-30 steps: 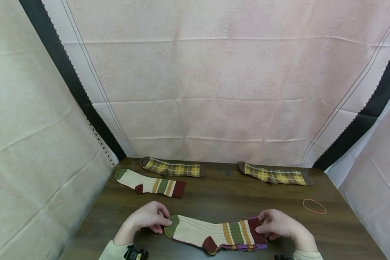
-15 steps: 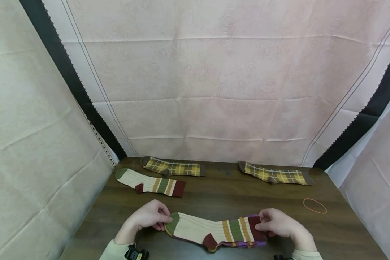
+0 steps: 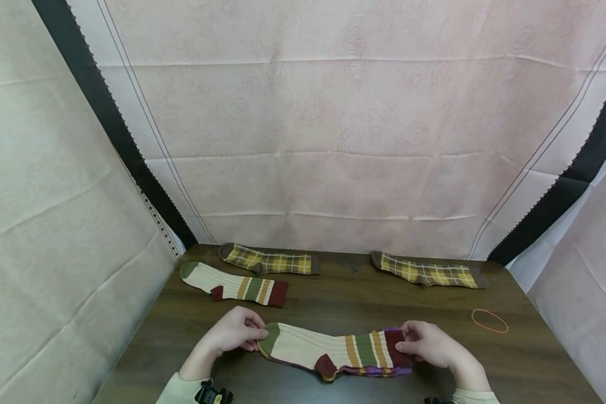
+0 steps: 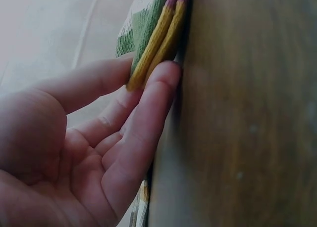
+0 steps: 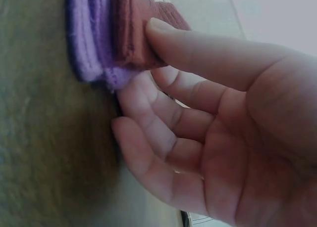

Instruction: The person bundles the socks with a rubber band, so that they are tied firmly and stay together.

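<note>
We've got our left hand [image 3: 236, 331] pinching the green toe [image 3: 270, 339] of the sock stack [image 3: 310, 347], right hand [image 3: 426, 343] pinching the maroon cuff end [image 3: 395, 349], purple fabric [image 5: 86, 39] peeking out underneath. Stack's between them, near side of the worktop [image 3: 333, 306]; one matching sock [image 3: 219, 280] and two plaid socks [image 3: 288, 263] lie farther back.

Objects by number.
Two plaid socks [image 3: 272, 262], one separate striped sock [image 3: 232, 284], one sock stack [image 3: 328, 349] (number within unclear), one orange loop [image 3: 497, 332], two hands [image 3: 234, 330].
</note>
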Demonstrator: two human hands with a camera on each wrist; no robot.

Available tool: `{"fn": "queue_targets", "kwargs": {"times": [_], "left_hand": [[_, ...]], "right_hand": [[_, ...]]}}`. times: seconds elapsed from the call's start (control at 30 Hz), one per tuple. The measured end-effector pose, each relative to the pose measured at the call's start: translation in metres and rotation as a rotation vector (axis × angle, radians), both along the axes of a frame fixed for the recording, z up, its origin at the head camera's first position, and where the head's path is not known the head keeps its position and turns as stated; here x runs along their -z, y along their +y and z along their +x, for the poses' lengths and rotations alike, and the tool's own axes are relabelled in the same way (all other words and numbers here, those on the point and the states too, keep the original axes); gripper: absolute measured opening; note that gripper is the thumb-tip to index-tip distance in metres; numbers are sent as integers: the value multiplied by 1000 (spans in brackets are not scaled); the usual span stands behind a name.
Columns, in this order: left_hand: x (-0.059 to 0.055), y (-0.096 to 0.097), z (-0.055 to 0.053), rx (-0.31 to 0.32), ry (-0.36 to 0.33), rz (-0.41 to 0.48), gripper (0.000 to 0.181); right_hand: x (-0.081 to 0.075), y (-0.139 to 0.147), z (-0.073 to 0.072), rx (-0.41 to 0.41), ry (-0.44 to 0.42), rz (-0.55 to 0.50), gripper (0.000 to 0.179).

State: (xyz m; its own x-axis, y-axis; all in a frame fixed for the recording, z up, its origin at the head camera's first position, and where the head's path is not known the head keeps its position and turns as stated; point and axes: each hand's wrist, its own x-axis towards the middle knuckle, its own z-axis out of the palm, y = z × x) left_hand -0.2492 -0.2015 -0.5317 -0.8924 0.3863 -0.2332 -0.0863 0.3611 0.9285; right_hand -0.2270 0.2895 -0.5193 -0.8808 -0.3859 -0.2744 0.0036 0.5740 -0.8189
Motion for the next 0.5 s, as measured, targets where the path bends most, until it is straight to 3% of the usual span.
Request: {"fn": "queue_targets", "kwargs": {"times": [0.5], "left_hand": [[-1, 0, 1, -27, 20, 0, 15]], "right_hand": [[3, 0, -1, 17, -11, -8, 20]]}}
